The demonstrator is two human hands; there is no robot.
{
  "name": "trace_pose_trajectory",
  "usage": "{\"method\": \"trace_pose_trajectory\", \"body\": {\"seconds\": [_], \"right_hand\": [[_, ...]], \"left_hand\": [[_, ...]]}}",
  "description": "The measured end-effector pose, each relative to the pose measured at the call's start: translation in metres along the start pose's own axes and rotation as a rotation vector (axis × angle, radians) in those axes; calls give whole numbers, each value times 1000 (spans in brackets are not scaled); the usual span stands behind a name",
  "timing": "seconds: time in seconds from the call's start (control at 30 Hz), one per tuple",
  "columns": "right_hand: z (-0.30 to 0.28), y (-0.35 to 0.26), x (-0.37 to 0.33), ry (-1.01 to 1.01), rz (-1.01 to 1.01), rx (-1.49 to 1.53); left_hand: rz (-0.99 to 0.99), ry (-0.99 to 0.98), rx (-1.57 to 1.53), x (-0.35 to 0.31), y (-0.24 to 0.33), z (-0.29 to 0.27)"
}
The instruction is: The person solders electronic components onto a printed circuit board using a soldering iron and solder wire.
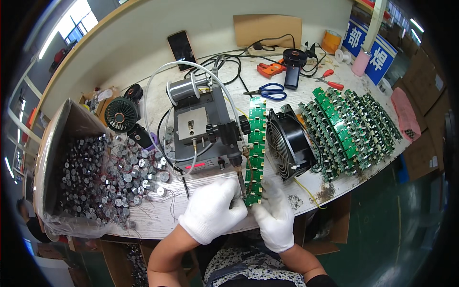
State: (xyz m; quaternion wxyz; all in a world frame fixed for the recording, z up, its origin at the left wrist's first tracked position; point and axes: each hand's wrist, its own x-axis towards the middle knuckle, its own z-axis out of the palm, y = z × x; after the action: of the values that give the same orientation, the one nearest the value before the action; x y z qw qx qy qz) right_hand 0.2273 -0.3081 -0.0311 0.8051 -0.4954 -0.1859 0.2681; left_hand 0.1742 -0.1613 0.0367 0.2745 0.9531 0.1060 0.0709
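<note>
Green circuit-board strip (257,136) between soldering machine (193,122) and black fan (282,146), long axis running away from wearer; left hand (213,210) curled, grip hidden; right hand (276,217) at near end, cannot tell if clamped

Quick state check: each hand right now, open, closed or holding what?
Left hand: curled beside the green circuit-board strip; whether it holds anything cannot be told.
Right hand: at the strip's near end; whether it grips it cannot be told.

white-gloved hands (210,211) at a green circuit-board strip (257,136), black fan (283,147) beside it, round metal parts (126,178) heaped left
</note>
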Motion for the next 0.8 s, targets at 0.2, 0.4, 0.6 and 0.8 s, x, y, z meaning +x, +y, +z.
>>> {"method": "trace_pose_trajectory", "body": {"seconds": [0.2,0.4,0.6,0.8], "right_hand": [[1,1,-2,18,-5,31],[1,2,-4,28,-20,54],[0,1,-5,24,57,4],[-3,-2,-4,17,107,40]], "left_hand": [[42,18,11,-1,-1,-1],[37,3,19,-3,-1,0],[15,-25,-10,-5,-5,6],[-23,-8,-202,-11,-18,17]]}}
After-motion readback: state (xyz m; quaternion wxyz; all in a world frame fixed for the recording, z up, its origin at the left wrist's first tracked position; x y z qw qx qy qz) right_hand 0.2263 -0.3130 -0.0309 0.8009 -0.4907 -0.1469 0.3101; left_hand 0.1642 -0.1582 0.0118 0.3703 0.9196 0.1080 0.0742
